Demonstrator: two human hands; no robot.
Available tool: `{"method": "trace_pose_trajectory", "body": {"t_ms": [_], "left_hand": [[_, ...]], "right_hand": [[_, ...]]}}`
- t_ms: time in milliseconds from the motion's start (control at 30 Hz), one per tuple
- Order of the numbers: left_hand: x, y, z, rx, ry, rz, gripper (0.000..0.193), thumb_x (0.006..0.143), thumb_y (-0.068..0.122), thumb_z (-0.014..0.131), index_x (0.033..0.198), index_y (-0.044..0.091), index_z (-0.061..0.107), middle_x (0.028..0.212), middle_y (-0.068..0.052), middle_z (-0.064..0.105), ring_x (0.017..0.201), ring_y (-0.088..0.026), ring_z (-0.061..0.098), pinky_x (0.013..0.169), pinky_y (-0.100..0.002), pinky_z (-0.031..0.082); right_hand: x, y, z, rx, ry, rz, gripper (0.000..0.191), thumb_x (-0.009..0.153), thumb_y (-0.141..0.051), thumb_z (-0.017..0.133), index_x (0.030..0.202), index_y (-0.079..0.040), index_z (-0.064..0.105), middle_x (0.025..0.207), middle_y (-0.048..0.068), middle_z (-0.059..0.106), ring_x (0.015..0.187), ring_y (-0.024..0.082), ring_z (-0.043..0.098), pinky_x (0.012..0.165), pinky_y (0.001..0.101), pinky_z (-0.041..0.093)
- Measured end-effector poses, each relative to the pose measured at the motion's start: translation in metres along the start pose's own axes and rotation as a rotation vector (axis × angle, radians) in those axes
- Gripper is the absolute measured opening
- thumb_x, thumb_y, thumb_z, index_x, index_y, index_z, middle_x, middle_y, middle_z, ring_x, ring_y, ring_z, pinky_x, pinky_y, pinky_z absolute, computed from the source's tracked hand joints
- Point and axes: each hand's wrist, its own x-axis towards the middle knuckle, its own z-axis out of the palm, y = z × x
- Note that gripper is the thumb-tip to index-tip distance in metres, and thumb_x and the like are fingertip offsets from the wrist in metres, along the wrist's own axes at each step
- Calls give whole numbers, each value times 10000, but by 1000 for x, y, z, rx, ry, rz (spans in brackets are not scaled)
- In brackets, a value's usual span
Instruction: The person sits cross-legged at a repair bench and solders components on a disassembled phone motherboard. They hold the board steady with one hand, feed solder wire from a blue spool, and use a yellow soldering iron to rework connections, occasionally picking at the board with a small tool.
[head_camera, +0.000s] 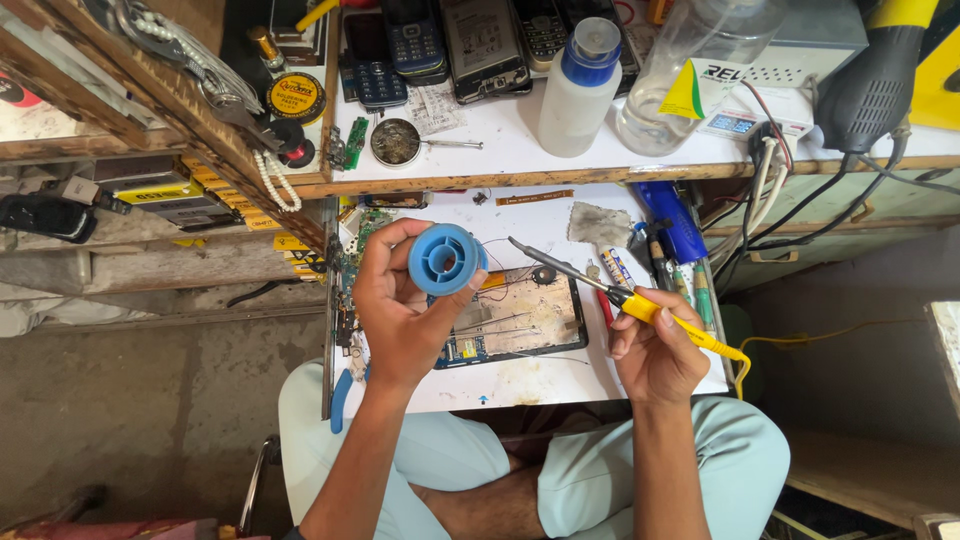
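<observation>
Slanting soldering iron (610, 292) points up-left toward spool (443, 259).

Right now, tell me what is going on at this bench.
A person sits at a small white work table. The left hand holds up a blue spool, apparently solder wire. The right hand grips a yellow-handled soldering iron, its tip raised and pointing toward the spool. Below them an opened device with its circuit board exposed lies flat on the table. Old mobile phones and two plastic bottles crowd the shelf above.
</observation>
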Motion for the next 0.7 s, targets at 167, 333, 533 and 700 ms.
{"method": "trace_pose_trajectory", "body": {"t_ms": [167,333,533,700], "left_hand": [[0,1,1,18,-1,-11,522,869,-34,821,1282,21,507,1096,-66,699,1038,-108,695,957,-287,586],[0,2,2,13,-3,-8,523,868,-35,820,1282,22,508,1086,-61,696,1025,-100,690,941,-278,583],[1,3,1,10,-9,-6,526,868,-32,822,1284,25,506,1090,-59,692,1025,-94,684,946,-274,583],[1,3,2,20,-13,3,520,869,-34,824,1280,25,511,1079,-58,690,1017,-92,683,937,-271,584]], "right_hand": [[0,-1,1,1,5,0,351,1074,-106,528,1319,135,599,994,316,696,714,325,685,684,386,573],[1,-2,1,-4,12,4,349,1073,-103,527,1311,140,602,987,314,696,706,320,678,678,378,571],[2,-3,1,-10,17,4,340,1072,-100,527,1298,142,606,975,308,696,694,316,671,671,377,571],[2,-4,2,-8,26,10,337,1070,-100,528,1291,141,610,965,306,697,686,313,669,663,376,571]]}}
